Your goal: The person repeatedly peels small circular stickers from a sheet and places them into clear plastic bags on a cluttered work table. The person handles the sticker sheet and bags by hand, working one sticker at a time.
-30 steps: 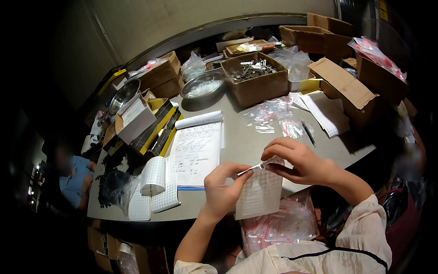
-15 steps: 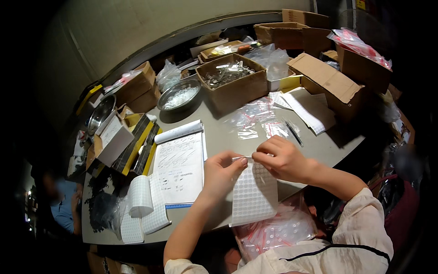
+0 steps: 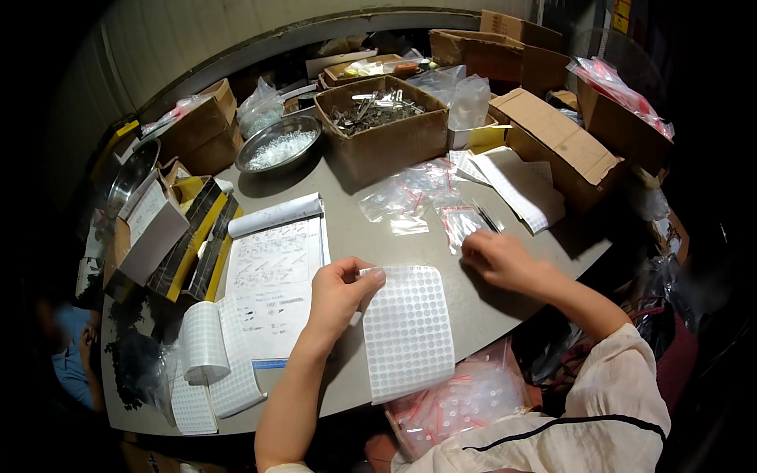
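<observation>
A white sheet of round stickers (image 3: 408, 339) hangs over the table's near edge, its upper end pinched between the thumb and fingers of my left hand (image 3: 341, 298). To the right, my right hand (image 3: 505, 262) is low over the table with curled fingers. Its fingertips are at the near end of a small clear zip bag (image 3: 460, 224) with a red stripe; what they hold, if anything, is hidden. More clear zip bags (image 3: 412, 189) lie just beyond. A dark pen (image 3: 487, 218) rests beside the small bag.
An open notebook (image 3: 272, 288) lies left of the sheet, near a curled sticker roll (image 3: 203, 343). Farther back are a metal bowl of small clear pieces (image 3: 280, 150) and a carton of metal parts (image 3: 386, 142). A box of zip bags (image 3: 465, 398) is below the table edge.
My right hand has left the sheet's top edge and moved right, down to the small zip bag. My left hand still pinches the sheet, and the whole view has shifted somewhat.
</observation>
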`<state>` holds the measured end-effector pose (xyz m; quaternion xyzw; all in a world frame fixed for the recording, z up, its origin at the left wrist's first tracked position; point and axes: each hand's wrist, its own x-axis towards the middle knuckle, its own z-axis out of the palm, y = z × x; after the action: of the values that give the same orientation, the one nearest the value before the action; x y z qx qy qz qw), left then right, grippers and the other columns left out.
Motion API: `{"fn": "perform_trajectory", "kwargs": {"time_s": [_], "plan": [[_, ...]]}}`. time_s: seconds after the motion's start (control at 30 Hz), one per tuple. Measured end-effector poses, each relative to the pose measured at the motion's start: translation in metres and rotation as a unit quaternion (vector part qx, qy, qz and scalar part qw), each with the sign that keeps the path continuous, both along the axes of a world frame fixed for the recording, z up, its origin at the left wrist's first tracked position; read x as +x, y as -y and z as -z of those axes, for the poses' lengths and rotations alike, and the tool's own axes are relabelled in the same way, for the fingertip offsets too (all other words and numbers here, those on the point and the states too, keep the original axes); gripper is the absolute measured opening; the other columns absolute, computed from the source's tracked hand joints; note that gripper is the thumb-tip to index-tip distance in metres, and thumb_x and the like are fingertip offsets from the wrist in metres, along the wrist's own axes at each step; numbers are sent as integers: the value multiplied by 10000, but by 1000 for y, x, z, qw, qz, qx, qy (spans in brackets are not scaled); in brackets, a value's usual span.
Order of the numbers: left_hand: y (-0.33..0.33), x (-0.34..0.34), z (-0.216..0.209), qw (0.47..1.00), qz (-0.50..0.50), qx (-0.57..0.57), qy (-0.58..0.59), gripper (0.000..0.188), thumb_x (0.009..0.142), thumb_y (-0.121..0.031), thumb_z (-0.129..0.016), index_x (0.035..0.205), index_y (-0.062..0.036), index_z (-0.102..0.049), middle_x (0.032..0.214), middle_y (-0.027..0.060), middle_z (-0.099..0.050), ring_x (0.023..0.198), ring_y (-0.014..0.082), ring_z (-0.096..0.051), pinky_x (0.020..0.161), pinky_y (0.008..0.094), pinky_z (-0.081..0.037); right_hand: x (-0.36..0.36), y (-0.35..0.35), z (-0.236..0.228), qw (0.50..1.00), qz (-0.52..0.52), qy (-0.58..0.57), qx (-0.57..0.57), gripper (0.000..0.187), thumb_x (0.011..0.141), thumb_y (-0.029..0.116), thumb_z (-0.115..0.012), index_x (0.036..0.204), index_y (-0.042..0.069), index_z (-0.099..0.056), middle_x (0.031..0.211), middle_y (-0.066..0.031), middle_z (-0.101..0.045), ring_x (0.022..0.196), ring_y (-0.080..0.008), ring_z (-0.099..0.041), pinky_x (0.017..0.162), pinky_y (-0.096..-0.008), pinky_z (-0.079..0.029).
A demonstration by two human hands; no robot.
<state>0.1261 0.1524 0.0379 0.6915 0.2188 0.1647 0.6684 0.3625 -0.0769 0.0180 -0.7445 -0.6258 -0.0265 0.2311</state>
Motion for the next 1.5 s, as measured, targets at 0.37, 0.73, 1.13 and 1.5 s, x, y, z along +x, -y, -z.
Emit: {"fn": "perform_trajectory", "kwargs": {"time_s": [0.37, 0.73, 1.13, 1.5], "plan": [[-20, -6, -10, 1000, -8, -4, -12, 111, 866, -87, -754, 913, 5, -715, 768, 5, -673, 654, 52, -562, 578, 199, -415, -26, 4, -51, 971, -1, -223, -82, 200, 887, 186, -696, 988, 15, -670, 800, -134, -682, 733, -251, -674, 678, -370, -537], [-20, -6, -17, 999, 3, 29, 28, 133, 862, -164, -775, 913, -47, -740, 791, -37, -691, 688, 20, -518, 620, 204, -332, 1, 11, -40, 972, -44, 22, -230, 208, 862, 168, -679, 944, -17, -633, 798, -198, -657, 781, -384, -655, 713, -448, -508], [-25, -9, -20, 997, -7, 36, 62, 143, 897, -186, -755, 951, -63, -706, 804, -48, -659, 692, 15, -536, 642, 190, -397, -23, 16, -56, 921, -19, -117, -372, 301, 877, 324, -720, 1013, 59, -764, 898, -164, -739, 844, -319, -715, 749, -426, -538], [-25, -8, -17, 994, -55, 16, 98, 159, 903, -135, -757, 985, -3, -721, 785, -12, -672, 664, 32, -528, 617, 198, -383, -15, 27, -35, 994, 25, 67, -85, 369, 989, 356, -636, 1222, 70, -633, 750, -171, -684, 717, -408, -661, 605, -486, -486]]}}
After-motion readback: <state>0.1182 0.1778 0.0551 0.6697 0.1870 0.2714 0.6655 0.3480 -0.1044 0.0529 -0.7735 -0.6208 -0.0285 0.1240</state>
